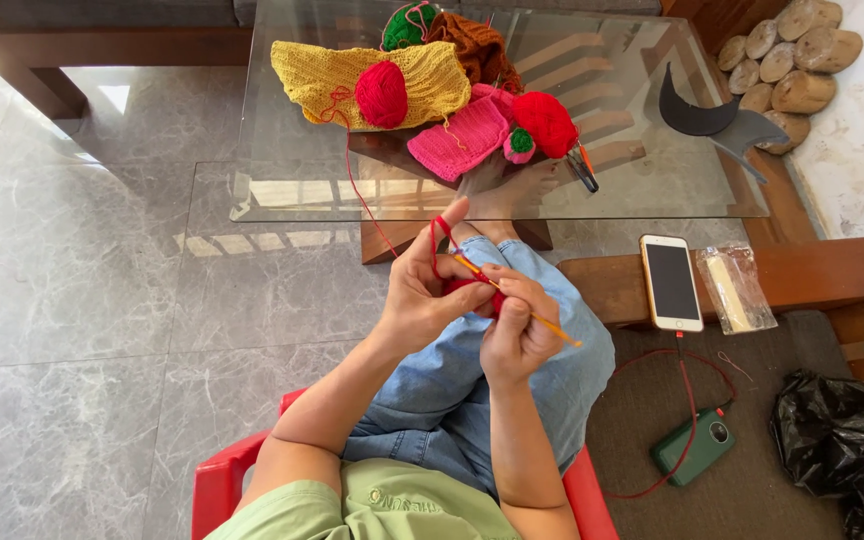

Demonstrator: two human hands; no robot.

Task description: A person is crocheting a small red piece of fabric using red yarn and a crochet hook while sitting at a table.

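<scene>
Head view looks down at a grey tile floor (102, 300), the biggest thing here. Next in size is a glass table (652, 190) just past the person's knees. On it lie a yellow knitted piece (322, 75), a brown knitted piece (472, 45), a pink knitted square (457, 140), and balls of red yarn (382, 93) and green yarn (407, 25). A pile of round wood pieces (782, 60) sits past the table's far right corner. The person sits on a red plastic chair (222, 480). A black bag (837, 440) lies low on the right. A white phone (671, 282) rests on a wooden bench arm (832, 270), near a green power bank (693, 446).

Both hands meet over the lap. The left hand (422, 295) is curled, with one finger up and red thread looped round it, and it pinches a small red crochet piece (467, 290). The right hand (517, 335) is closed round an orange crochet hook (522, 312). The fingers hide most of the red piece.
</scene>
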